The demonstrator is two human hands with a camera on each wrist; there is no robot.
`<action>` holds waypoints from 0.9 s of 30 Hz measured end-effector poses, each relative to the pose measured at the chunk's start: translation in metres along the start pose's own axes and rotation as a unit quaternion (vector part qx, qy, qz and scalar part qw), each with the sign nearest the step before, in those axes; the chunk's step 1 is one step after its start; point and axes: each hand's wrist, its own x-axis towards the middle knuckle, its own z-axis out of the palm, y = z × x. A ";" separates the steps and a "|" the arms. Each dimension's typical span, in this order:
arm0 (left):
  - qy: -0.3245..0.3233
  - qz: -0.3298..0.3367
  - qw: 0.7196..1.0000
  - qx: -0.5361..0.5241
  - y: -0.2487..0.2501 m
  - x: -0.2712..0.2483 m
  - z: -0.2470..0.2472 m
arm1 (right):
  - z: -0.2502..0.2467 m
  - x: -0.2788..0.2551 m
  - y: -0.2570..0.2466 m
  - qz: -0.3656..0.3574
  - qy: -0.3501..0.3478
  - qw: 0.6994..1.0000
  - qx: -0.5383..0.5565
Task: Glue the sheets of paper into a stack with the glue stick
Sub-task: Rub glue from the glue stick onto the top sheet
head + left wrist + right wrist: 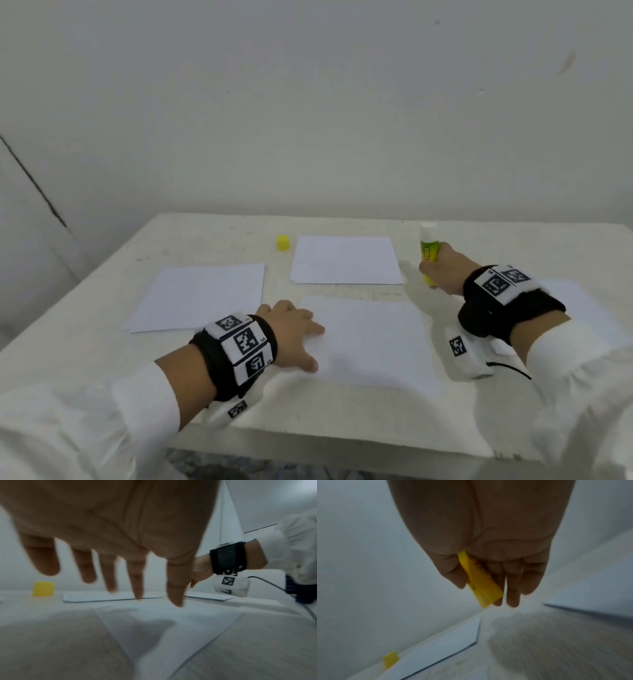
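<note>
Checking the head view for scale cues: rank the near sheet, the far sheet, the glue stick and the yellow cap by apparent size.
1. Near sheet, though nearness enlarges it; the real sheets may match.
2. Far sheet.
3. Glue stick, partly hidden by the right hand.
4. Yellow cap.

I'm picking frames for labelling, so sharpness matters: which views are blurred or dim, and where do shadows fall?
Head view: evenly lit and fairly sharp, glue stick readable. Left wrist view: left hand soft with blur, its shadow on the near sheet. Right wrist view: dim, table streaked with blur, a dark shadow below the right hand.
</note>
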 end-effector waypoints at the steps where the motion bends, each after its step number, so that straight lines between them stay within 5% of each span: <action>1: -0.014 0.008 0.999 0.028 -0.001 -0.001 0.002 | 0.002 -0.003 -0.008 -0.008 -0.012 1.000 -0.009; 9: -0.001 0.017 0.999 0.042 0.002 0.007 0.005 | 0.031 -0.033 -0.078 -0.133 0.011 0.989 0.062; 18: -0.016 -0.009 0.999 0.050 -0.003 0.008 0.003 | 0.097 -0.026 -0.124 -0.154 -0.035 0.986 -0.059; 27: -0.027 0.003 0.997 0.074 -0.009 0.011 0.002 | 0.085 -0.022 -0.104 -0.148 -0.031 0.979 -0.135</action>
